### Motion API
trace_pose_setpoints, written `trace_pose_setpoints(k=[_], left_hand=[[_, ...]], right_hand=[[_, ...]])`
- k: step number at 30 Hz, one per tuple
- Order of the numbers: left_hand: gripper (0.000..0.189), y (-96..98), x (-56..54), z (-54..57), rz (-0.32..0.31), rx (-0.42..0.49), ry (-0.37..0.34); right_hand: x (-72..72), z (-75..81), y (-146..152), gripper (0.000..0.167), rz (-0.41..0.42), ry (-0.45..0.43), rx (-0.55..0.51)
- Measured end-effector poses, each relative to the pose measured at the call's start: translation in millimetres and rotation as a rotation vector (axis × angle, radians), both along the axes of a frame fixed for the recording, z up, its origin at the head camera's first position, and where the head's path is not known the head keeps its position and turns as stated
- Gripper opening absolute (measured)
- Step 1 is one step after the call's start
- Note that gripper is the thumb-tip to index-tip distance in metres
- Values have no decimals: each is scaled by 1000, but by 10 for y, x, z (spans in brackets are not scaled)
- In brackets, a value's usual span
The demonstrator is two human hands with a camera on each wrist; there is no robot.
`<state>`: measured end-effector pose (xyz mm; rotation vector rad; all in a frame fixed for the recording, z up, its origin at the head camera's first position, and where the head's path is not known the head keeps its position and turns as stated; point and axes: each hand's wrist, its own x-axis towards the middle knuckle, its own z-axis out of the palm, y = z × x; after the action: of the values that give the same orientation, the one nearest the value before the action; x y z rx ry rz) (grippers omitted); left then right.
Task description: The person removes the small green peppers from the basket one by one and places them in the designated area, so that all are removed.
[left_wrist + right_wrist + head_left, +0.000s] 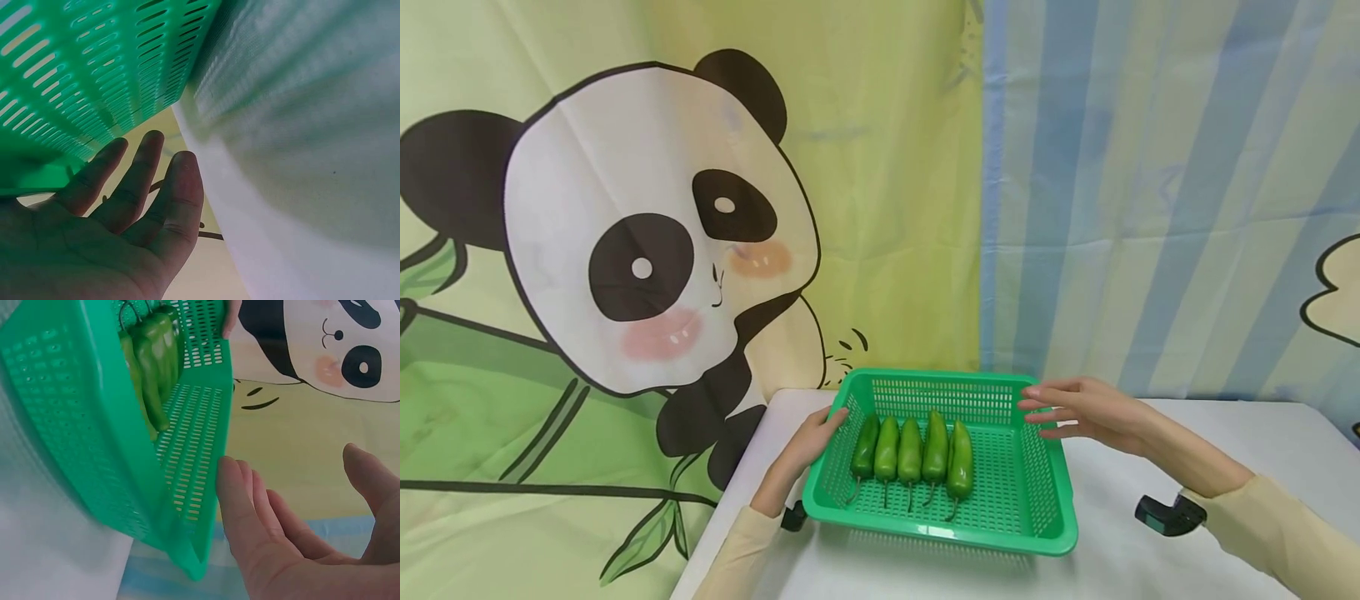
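A green plastic basket (943, 542) with slotted walls sits on the white table, with several long green peppers (910, 450) side by side in its left half, stems toward the near side. My left hand (812, 437) holds the left rim, thumb over the edge and the other fingers (184, 181) extended along the outside, below the rim. At the far right corner is my right hand (1093, 412), its fingers stretched out toward the rim. In the right wrist view its fingertips (228, 469) are right at the basket's edge, with the thumb spread wide.
The white table (1210, 467) extends to the right of the basket. Behind it hangs a curtain, with a panda print (647, 233) on the left and blue stripes (1150, 183) on the right. Dark wrist cameras (1172, 512) are worn on both arms.
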<state>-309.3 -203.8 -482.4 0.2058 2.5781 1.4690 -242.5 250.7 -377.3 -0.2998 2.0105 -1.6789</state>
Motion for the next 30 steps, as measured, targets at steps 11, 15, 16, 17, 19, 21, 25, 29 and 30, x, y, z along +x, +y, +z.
trace_pose_setpoints(k=[11, 15, 16, 17, 19, 21, 25, 29, 30], left_hand=[[54, 2, -17, -3, 7, 12, -1], [56, 3, -10, 11, 5, 19, 5], [56, 14, 22, 68, -3, 19, 2], [56, 15, 23, 70, -5, 19, 3], [55, 20, 26, 77, -2, 19, 0], [54, 24, 27, 78, -4, 21, -5], [54, 13, 4, 21, -3, 16, -3], [55, -4, 10, 6, -15, 4, 12], [55, -7, 12, 3, -16, 2, 13]], right_hand=[[-206, 122, -286, 69, 38, -57, 136], [-286, 123, -411, 68, 56, -63, 208], [-305, 119, -438, 69, 60, -62, 223], [-323, 110, -465, 68, 64, -60, 239], [-347, 97, -519, 68, 69, -55, 271], [-370, 76, -566, 69, 76, -52, 301], [-418, 33, -654, 68, 89, -41, 367], [-469, 5, -747, 62, 97, -21, 439], [-480, 0, -770, 60, 104, -12, 458]])
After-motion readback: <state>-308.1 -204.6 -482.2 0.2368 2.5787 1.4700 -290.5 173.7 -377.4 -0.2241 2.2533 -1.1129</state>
